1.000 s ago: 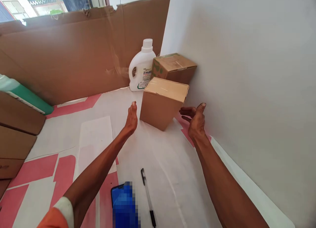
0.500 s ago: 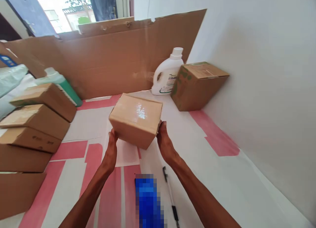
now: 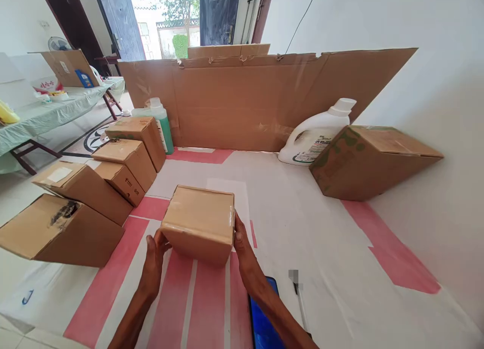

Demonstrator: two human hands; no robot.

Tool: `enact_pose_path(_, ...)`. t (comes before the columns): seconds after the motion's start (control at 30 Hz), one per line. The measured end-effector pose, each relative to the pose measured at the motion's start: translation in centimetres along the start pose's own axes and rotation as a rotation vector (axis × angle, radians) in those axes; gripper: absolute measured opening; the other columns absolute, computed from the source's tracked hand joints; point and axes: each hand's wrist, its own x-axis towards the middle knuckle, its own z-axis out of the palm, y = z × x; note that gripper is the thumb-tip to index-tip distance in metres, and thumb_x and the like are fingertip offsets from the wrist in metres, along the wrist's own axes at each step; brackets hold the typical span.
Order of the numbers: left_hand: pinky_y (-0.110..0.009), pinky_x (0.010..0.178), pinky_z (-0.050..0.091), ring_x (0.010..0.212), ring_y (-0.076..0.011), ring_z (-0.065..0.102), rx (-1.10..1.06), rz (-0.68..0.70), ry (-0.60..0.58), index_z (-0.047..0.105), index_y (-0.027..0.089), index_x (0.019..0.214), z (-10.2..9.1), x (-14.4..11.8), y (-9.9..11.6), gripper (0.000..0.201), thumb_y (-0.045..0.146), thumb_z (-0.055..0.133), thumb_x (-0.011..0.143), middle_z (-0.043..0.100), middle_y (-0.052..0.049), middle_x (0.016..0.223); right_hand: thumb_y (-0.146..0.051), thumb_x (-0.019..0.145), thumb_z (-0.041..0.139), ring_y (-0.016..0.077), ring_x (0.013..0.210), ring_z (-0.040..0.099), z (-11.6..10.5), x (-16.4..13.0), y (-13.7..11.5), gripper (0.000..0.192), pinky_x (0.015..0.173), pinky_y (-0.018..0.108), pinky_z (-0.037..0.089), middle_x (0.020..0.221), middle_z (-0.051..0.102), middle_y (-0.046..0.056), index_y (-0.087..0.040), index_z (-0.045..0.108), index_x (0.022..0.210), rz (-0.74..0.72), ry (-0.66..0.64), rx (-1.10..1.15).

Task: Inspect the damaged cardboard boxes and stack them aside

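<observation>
A small brown cardboard box (image 3: 200,215) is held between my two hands over the white and pink table covering. My left hand (image 3: 153,258) grips its lower left side, thumb pointing up. My right hand (image 3: 244,253) presses against the right side, with its fingers partly hidden behind the box. Clear tape shines along the box's right edge. Whether its base touches the table cannot be made out. Under my right forearm lies a phone with a blue screen (image 3: 264,318), partly covered. Right of it is a thin pen-like stick (image 3: 301,306).
Several cardboard boxes (image 3: 94,233) stand in a row at the left edge, with a green-liquid bottle (image 3: 165,129) behind. A tall cardboard sheet (image 3: 230,102) closes off the back. At the right are a white jug (image 3: 317,132) and a larger box (image 3: 370,162) by the wall.
My view has swung left and widened. Both hands still hold the box, which has turned a little and now sits closer to the row of boxes.
</observation>
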Motion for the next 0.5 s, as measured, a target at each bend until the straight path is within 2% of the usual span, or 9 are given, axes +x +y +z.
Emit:
enact_pose_path(0.13,-0.058,0.131,0.033,0.153,-0.0405,0.050,0.082,0.090,-0.032,0.069,0.021,0.145,0.1,4.2,-1.2,0.076,0.077,0.054,0.097,0.072,-0.016,0.147,-0.082,0.103,0.040,0.0267,0.173,0.003,0.9,-1.8,0.4,0.090,0.139,0.054,0.013,0.187,0.009,-0.001,-0.039,0.012,0.177,0.068,0.011,-0.035)
enact_pose_path(0.23,-0.064,0.129,0.034,0.147,-0.0447,0.055,0.105,0.092,-0.080,0.074,0.017,0.139,0.7,5.7,-1.9,0.075,0.074,0.060,0.092,0.078,-0.018,0.135,-0.084,0.101,0.039,0.0291,0.172,0.010,1.2,-2.3,0.8,0.093,0.138,0.053,0.018,0.187,0.011,0.001,-0.037,0.013,0.177,0.029,0.025,-0.041)
enact_pose_path(0.33,-0.062,0.125,0.041,0.143,-0.0441,0.059,0.128,0.098,-0.152,0.075,0.017,0.138,1.2,5.1,-1.4,0.073,0.073,0.057,0.094,0.079,-0.018,0.134,-0.089,0.099,0.034,0.0312,0.170,0.021,0.7,-2.5,1.5,0.095,0.138,0.054,0.020,0.185,0.021,0.003,-0.036,0.020,0.177,-0.046,0.013,-0.056)
enact_pose_path(0.43,-0.054,0.126,0.042,0.146,-0.0399,0.058,0.160,0.113,-0.206,0.073,0.020,0.142,1.3,3.4,0.7,0.074,0.075,0.051,0.097,0.074,-0.015,0.144,-0.092,0.094,0.042,0.0345,0.168,0.027,-0.3,-2.6,1.9,0.098,0.137,0.054,0.022,0.178,0.040,0.006,-0.033,0.039,0.172,-0.055,0.033,-0.078)
enact_pose_path(0.5,-0.051,0.125,0.044,0.147,-0.0374,0.057,0.190,0.100,-0.222,0.069,0.023,0.146,1.2,2.2,2.4,0.071,0.074,0.047,0.102,0.070,-0.012,0.151,-0.092,0.093,0.045,0.0350,0.166,0.032,-0.7,-2.4,1.6,0.096,0.137,0.052,0.025,0.171,0.051,0.008,-0.028,0.053,0.165,-0.009,0.070,-0.023)
